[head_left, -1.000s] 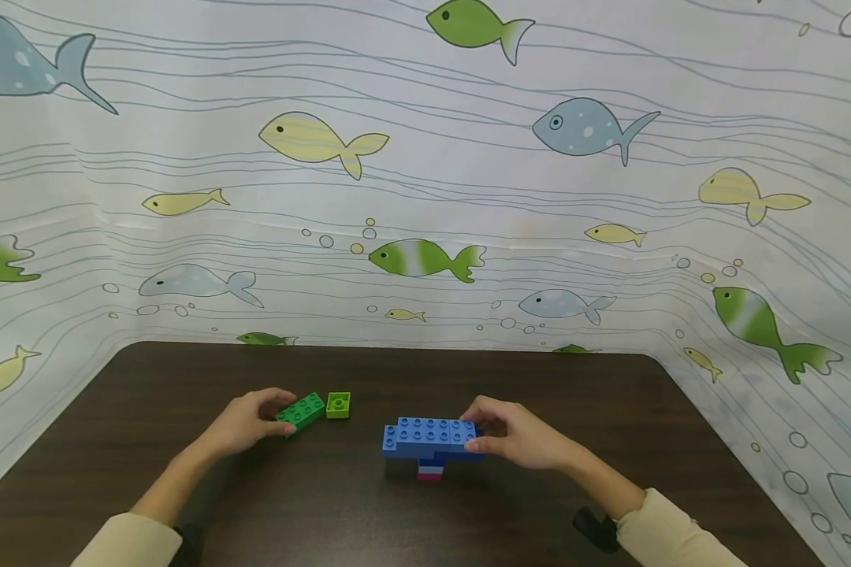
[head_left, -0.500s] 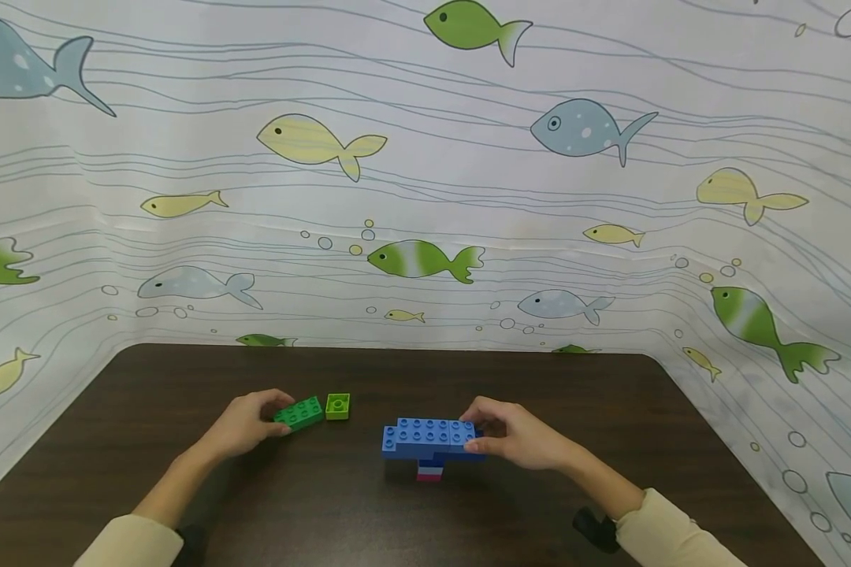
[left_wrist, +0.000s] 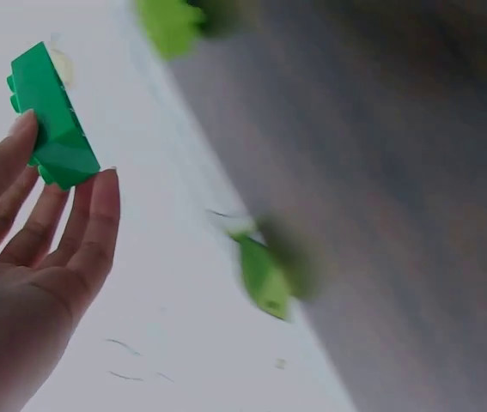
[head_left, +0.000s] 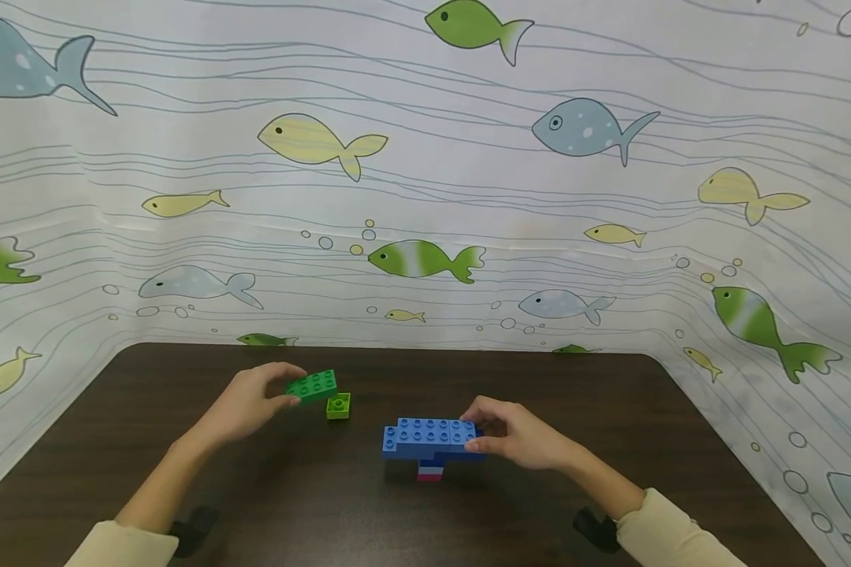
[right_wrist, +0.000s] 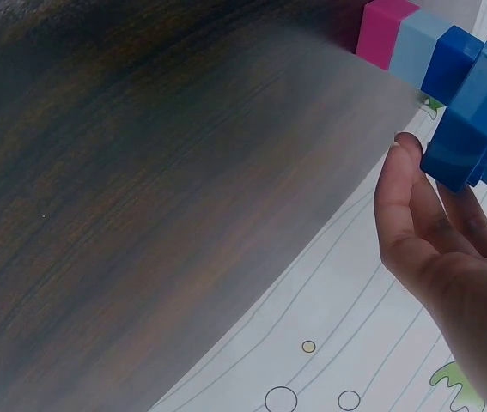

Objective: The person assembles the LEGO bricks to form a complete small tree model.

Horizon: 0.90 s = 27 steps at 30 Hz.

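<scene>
Pinched between thumb and fingers of my left hand (head_left: 255, 399) is a green building brick (head_left: 315, 386) with two rows of studs; the left wrist view shows the green brick (left_wrist: 54, 120) held by one end, off the table. Just right of and below it in the head view lies a small lime green brick (head_left: 338, 406). My right hand (head_left: 514, 433) grips the right end of a blue brick structure (head_left: 425, 435). This wide blue top rests on a narrow column of dark blue, light blue and pink bricks (right_wrist: 389, 34). Some right fingers are hidden behind it.
The dark brown wooden table (head_left: 326, 512) carries the bricks. Behind it and along both sides rises a white wall covering (head_left: 468, 197) printed with fish and wavy lines. Black wrist straps (head_left: 596, 529) sit near the pale sleeves (head_left: 670, 531).
My left hand has lifted the green brick and moved it away from me and slightly right, towards the lime brick. The right hand and blue structure have stayed still.
</scene>
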### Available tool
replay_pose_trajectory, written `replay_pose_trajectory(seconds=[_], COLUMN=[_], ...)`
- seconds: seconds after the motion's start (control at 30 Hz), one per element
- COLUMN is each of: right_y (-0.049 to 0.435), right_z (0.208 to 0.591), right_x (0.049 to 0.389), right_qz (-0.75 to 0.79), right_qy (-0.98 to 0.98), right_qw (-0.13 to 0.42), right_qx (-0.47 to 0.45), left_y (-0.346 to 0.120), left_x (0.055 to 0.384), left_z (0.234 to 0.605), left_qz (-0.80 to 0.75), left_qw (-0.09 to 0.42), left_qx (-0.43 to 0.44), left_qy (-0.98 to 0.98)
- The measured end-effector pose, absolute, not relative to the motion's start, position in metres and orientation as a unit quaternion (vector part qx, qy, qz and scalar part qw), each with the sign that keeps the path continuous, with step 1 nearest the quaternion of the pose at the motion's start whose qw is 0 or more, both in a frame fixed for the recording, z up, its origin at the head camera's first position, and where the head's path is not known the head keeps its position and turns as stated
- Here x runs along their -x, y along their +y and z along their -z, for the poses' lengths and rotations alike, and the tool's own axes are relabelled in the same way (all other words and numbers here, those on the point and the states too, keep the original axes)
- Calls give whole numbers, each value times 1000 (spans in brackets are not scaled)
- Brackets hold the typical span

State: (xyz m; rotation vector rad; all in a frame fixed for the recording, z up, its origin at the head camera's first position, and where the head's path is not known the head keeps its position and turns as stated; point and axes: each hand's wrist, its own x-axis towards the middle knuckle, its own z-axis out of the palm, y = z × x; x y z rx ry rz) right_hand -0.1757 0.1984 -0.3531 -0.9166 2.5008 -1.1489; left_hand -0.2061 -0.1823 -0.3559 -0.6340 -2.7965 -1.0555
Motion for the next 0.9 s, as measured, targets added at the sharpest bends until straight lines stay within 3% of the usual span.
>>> replay_pose_trajectory(seconds=[0.33, 0.9], right_y=[199, 197], right_z=[354, 352], right_x=[176, 175], right_qz=[395, 405], right_qy=[856, 849], right_qw=[122, 122], right_qx=[310, 316], left_y=[-129, -62], left_x=[191, 171], left_z=[332, 331], left_qz=[371, 374], left_qw=[43, 46], left_qx=[287, 331], left_qy=[-882, -865])
